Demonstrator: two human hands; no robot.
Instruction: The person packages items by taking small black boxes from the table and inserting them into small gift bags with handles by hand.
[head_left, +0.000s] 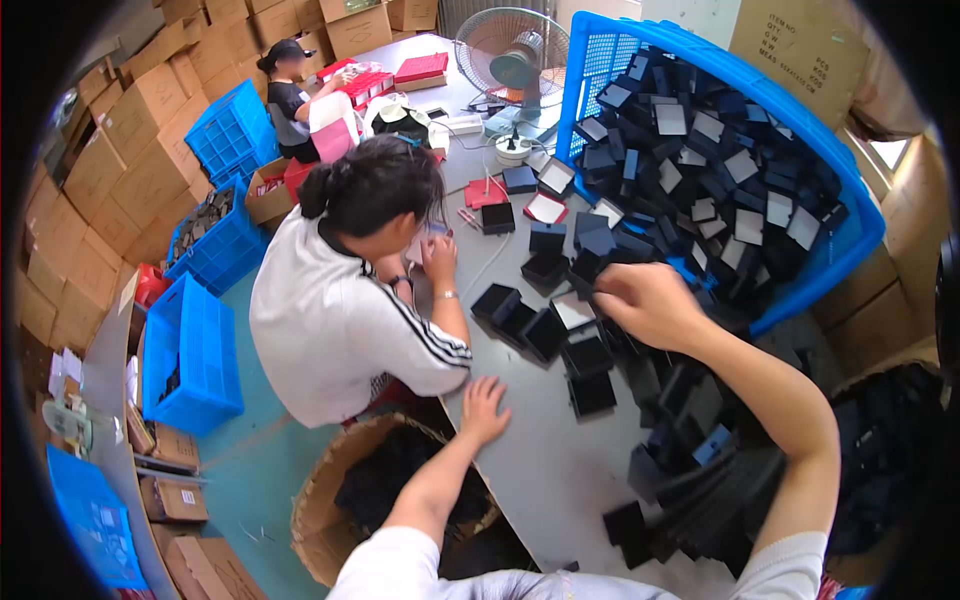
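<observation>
My left hand lies flat on the table's near-left edge, fingers spread and holding nothing. Over the loose group of small black boxes, my right hand is curled with its fingertips pointing down. Whatever is between those fingers is hidden. Just beyond the fingertips sits a black box. Left of the right hand, an open black box and other open boxes lie with dark insides up. A pale-faced box lies beside the fingers. Long rows of black box parts spread below my right forearm.
A large blue crate heaped with black boxes tilts on the grey table. A co-worker in a white shirt sits at left, hands on a small item. A fan stands behind; a carton of dark pieces is below.
</observation>
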